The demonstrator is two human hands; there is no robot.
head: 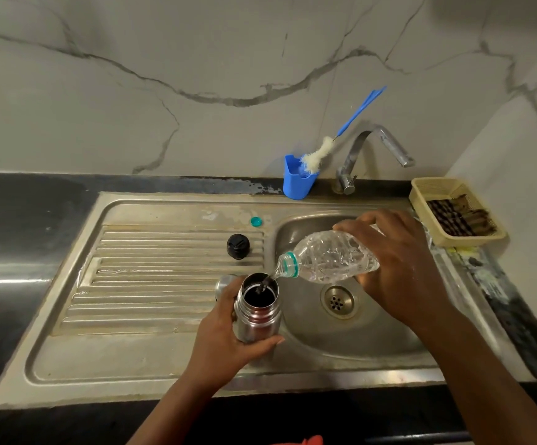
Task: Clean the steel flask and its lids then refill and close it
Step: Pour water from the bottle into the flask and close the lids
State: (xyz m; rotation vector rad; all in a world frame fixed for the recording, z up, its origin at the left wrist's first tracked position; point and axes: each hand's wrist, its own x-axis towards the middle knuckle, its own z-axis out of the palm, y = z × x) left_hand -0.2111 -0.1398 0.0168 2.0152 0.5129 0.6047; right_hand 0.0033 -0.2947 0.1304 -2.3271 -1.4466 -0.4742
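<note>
Left hand (225, 342) grips the open steel flask (257, 308), upright at lower centre by the sink basin's (309, 335) edge. Right hand (398, 268) holds a tilted clear plastic bottle (328, 256), and I see water running from its neck into the flask's dark mouth. I read no labels anywhere. Black lid (238, 246) and teal cap (256, 221) sit on the drainboard (151, 277); a steel cap (224, 284) peeks from behind the flask.

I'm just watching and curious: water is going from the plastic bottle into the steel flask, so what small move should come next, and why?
Probably keep the clear plastic water bottle tilted a little longer: the right hand pours a thin stream into the open steel flask, gripped by the left hand, and the bottle still holds water. The round black lid waits on the ribbed drainboard.
</note>
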